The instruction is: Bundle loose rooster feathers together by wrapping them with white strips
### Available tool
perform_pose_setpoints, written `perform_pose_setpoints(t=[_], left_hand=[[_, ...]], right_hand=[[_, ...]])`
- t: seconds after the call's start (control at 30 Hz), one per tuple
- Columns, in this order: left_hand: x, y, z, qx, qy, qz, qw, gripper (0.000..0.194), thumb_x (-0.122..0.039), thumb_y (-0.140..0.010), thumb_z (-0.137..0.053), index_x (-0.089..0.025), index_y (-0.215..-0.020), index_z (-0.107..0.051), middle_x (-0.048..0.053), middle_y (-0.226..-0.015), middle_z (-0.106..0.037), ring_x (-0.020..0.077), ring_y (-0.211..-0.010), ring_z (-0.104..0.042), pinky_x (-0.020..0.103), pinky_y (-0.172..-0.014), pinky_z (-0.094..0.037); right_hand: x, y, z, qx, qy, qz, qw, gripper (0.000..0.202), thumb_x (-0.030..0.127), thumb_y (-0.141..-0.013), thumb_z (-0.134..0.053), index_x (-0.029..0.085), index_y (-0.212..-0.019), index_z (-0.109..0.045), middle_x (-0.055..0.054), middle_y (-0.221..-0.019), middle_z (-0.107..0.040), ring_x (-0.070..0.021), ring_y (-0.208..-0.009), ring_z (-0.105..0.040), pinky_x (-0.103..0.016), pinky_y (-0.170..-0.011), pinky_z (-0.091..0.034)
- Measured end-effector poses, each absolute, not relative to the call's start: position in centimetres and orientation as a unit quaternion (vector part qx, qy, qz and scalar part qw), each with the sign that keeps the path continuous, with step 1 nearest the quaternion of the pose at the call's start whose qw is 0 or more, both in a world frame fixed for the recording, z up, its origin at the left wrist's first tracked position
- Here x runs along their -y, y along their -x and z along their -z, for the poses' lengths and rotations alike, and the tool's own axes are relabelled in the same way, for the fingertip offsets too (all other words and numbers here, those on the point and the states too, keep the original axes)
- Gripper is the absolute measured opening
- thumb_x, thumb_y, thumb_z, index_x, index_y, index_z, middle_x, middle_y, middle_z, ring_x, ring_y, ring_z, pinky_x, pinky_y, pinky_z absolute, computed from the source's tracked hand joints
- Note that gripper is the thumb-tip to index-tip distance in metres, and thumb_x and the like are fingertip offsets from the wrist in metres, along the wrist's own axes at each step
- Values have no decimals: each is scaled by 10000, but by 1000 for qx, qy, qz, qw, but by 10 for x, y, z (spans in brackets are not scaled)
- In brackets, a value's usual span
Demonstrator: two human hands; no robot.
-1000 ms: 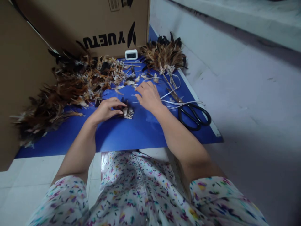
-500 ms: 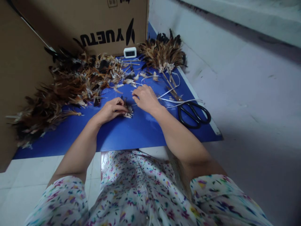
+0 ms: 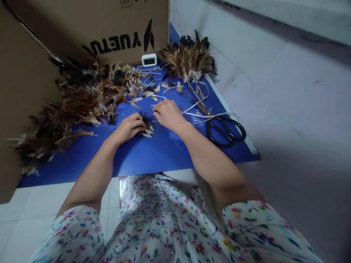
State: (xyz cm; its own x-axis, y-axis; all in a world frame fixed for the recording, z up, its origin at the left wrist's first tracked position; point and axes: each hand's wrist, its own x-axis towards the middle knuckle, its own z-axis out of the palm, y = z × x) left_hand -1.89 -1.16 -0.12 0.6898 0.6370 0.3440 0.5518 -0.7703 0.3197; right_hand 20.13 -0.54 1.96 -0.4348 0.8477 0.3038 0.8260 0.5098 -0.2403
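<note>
My left hand (image 3: 129, 128) is closed around a small bundle of feathers (image 3: 148, 130), whose pale quill ends stick out to the right over the blue tabletop (image 3: 164, 157). To the right of it, my right hand (image 3: 166, 112) has its fingers curled and pressed together, pointing left; whatever they pinch is too small to make out. Thin white strips (image 3: 211, 116) run from beside my right hand towards the scissors (image 3: 226, 131) with black handles. A large heap of brown and black feathers (image 3: 82, 102) lies to the left of both hands.
Behind the hands stand a white digital clock (image 3: 149, 60) and a big cardboard box (image 3: 115, 22). A feather duster-like bunch (image 3: 189, 58) with sticks lies at the back right. A pale wall (image 3: 274, 91) borders the table on the right.
The view has shifted slightly. My left hand has moved a little left relative to the quill ends, more of which now show. My right hand has barely moved.
</note>
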Motion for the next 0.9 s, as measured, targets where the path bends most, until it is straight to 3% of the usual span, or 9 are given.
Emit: perform_pose_setpoints(t=[0.3, 0.63, 0.9], left_hand=[[15, 21, -9, -362, -888, -275, 72, 151, -304, -876, -631, -191, -869, -730, 36, -861, -584, 151, -825, -574, 284, -748, -460], [20, 13, -9, -347, -901, -234, 112, 172, -327, -871, -640, -194, -922, -735, 48, -883, -598, 159, -832, -584, 300, -785, -467], [17, 23, -13, -317, -922, -192, 116, 542, -434, -759, -752, -204, -1239, -653, 93, -997, -614, 226, -926, -586, 363, -816, -470]], right_hand=[[5, -202, -20, 848, 493, -40, 191, 246, 178, -919, -484, 132, -1026, -701, -131, -1059, -704, -278, -1027, -590, -423, -897, -422], [5, -201, -19, 848, 490, -56, 191, 244, 165, -906, -492, 141, -1009, -712, -128, -1040, -714, -267, -1017, -602, -419, -903, -442], [5, -201, -19, 852, 490, -53, 178, 257, 164, -913, -478, 138, -1016, -712, -128, -1042, -717, -256, -1005, -603, -398, -878, -440]])
